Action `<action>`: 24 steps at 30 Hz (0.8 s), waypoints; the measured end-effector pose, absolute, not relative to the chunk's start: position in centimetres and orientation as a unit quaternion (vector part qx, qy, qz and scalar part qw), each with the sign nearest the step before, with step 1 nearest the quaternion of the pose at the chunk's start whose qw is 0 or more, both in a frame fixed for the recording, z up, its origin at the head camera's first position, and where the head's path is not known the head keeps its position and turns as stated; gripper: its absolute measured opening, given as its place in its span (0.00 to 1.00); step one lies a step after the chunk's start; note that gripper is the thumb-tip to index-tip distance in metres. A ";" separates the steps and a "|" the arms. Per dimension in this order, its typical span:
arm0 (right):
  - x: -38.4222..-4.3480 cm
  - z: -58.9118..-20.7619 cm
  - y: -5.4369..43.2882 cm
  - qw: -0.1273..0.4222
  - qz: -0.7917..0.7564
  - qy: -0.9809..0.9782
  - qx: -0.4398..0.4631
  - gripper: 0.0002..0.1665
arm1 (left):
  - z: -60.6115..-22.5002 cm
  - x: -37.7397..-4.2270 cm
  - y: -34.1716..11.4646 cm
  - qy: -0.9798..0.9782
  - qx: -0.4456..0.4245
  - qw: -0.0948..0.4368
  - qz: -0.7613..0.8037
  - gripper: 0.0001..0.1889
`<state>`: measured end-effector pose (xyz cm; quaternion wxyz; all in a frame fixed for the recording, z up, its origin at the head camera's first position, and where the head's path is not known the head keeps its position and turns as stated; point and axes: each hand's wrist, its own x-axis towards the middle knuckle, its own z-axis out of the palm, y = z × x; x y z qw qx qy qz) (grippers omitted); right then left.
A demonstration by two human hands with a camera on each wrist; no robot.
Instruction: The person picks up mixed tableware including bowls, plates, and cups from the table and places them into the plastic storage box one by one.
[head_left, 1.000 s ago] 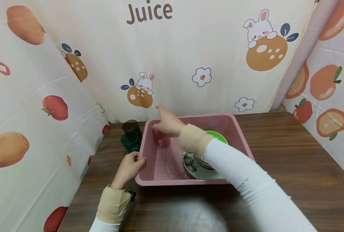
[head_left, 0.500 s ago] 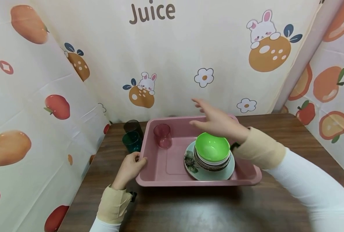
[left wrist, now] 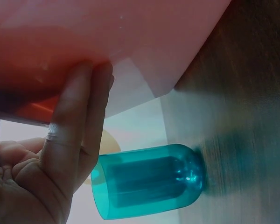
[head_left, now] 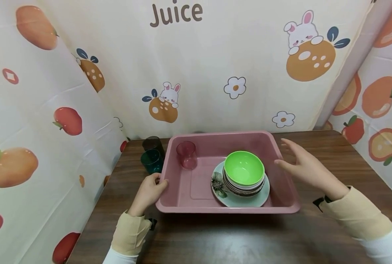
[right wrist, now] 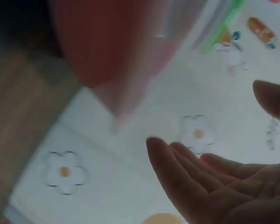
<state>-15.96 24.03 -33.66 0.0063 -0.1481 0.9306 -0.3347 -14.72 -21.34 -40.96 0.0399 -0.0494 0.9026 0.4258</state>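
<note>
A pink rectangular basin [head_left: 229, 209] stands on the wooden table in the head view. My left hand [head_left: 148, 194] holds its left rim, thumb over the edge and fingers [left wrist: 74, 107] against the outer wall. Just off the right rim, my right hand [head_left: 303, 167] is spread with nothing in it. Inside the basin, a light-green bowl [head_left: 243, 168] tops several stacked bowls on a pale plate [head_left: 218, 185] with a dark flower. A clear pink cup [head_left: 187, 156] is upright in the back left corner.
Left of the basin, near my left hand, stand a teal cup [head_left: 151, 161] and a dark grey cup [head_left: 153, 143] behind it. A fruit-print cloth [head_left: 202, 110] hangs behind and along both sides of the wooden table [head_left: 216, 238].
My right hand has moved from over the pink cup, across the bowls, to the basin's right side. The left hand stays on the left rim.
</note>
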 end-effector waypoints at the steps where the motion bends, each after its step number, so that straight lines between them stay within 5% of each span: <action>1: -16.0 -34.3 24.4 0.008 -0.334 0.932 -0.138 0.48 | -41.0 -14.7 -21.3 0.902 -0.049 0.040 0.426 0.14; 11: -16.4 -39.8 25.2 0.037 -0.361 0.927 -0.097 0.44 | -41.0 -14.6 -21.3 0.900 -0.048 0.038 0.431 0.14; 24: -16.3 -41.0 25.0 0.047 -0.412 0.907 -0.079 0.33 | -41.1 -14.5 -21.5 0.896 -0.053 0.031 0.440 0.18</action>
